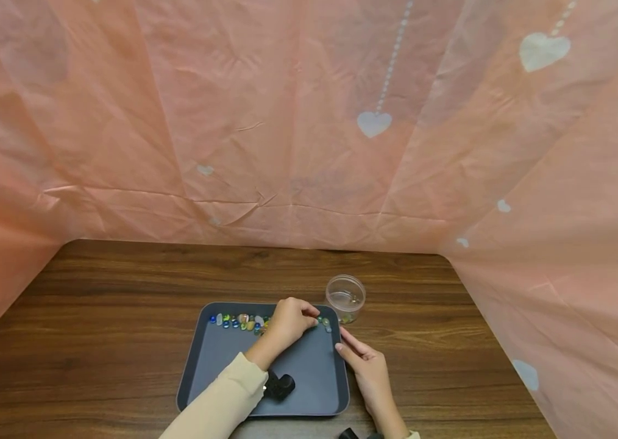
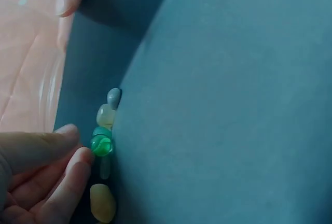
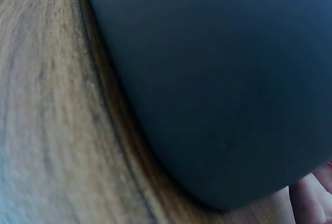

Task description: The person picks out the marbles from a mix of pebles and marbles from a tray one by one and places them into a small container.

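Coloured stones are lined far back in a grey tray, its right rim touched by the right hand, fingers extended, with the left hand held, fingertips parted, beside a green marble.

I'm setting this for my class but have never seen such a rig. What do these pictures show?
No machine: a person works bare-handed. The wide picture comes from a head camera; the two close ones from wrist cameras. A grey tray and a clear tub stand on a wooden table. Marbles and pebbles lie along the tray's far side. The left hand is at a green marble; whether it pinches it is unclear. The right hand touches the tray's edge.
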The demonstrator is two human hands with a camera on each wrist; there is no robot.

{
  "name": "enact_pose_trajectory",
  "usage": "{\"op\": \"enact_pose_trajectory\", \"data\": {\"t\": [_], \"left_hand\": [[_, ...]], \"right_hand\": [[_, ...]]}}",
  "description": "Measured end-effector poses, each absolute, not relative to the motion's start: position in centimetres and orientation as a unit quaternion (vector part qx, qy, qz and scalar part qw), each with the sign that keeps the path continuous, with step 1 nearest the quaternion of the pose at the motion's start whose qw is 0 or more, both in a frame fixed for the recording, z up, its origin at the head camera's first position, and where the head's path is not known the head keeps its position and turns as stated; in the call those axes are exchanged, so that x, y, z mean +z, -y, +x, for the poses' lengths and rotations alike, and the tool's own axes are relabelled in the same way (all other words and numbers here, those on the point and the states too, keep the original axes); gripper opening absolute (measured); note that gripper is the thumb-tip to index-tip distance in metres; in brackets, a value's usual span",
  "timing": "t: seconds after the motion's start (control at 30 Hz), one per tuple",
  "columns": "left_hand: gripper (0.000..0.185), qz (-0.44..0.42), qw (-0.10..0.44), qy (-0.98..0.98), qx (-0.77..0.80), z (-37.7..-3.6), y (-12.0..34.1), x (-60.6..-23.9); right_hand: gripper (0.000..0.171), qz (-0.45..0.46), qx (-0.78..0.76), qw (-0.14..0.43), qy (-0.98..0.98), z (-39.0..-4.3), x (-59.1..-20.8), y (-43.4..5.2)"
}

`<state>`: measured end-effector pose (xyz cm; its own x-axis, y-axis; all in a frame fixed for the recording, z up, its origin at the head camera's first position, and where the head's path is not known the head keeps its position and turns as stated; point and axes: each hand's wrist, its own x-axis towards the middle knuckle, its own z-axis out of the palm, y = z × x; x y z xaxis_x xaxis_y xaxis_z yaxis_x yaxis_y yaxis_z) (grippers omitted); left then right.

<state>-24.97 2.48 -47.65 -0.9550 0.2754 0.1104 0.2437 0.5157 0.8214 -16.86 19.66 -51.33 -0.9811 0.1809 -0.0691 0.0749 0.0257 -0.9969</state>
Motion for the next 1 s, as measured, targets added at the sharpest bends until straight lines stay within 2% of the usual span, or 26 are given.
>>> {"op": "enact_pose_trajectory", "data": {"t": [0.43, 0.63, 1.0], "left_hand": [[0.006, 0.185, -0.028, -0.918, 0.349, -24.7, -3.6, -48.2], [0.006, 0.187, -0.029, -0.922, 0.338, -24.8, -3.7, -48.3], [0.007, 0.156, 0.013, -0.866, 0.476, -25.3, -2.7, -48.5]], "right_hand": [[0.041, -0.091, 0.689, 0.039, 0.718, -16.8, -51.2, -19.7], [0.042, -0.096, 0.687, 0.034, 0.72, -16.9, -51.1, -19.7], [0.042, -0.092, 0.694, 0.03, 0.713, -16.8, -51.1, -19.6]]}}
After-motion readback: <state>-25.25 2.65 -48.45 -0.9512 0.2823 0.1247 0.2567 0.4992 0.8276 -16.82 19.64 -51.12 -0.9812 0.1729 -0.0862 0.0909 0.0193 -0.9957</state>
